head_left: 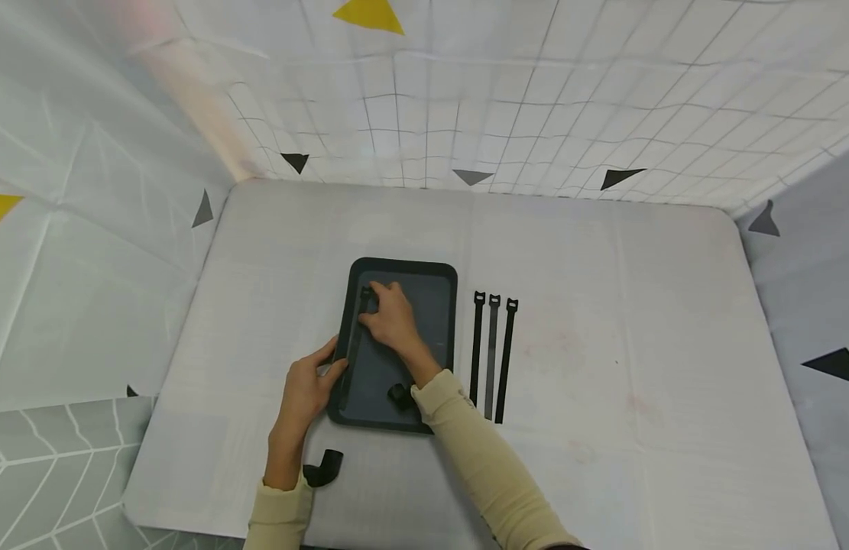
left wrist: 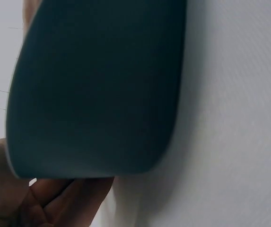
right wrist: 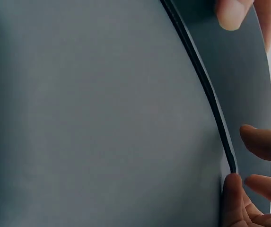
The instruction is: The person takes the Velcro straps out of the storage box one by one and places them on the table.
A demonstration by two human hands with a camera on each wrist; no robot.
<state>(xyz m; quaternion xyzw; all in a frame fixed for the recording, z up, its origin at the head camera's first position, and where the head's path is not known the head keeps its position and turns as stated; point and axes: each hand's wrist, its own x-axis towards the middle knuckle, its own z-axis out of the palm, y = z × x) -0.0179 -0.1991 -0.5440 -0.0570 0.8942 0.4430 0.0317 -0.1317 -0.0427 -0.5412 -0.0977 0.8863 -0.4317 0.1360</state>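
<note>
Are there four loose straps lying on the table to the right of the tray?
No, three straps lie side by side right of the tray; a fourth lies on the tray itself.

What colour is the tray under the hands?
The tray is dark grey with a black rim, clearest in the head view.

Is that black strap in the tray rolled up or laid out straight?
Laid out straight. The strap runs lengthwise along the tray's left side, the right hand on its far end and the left hand at its near end.
</note>
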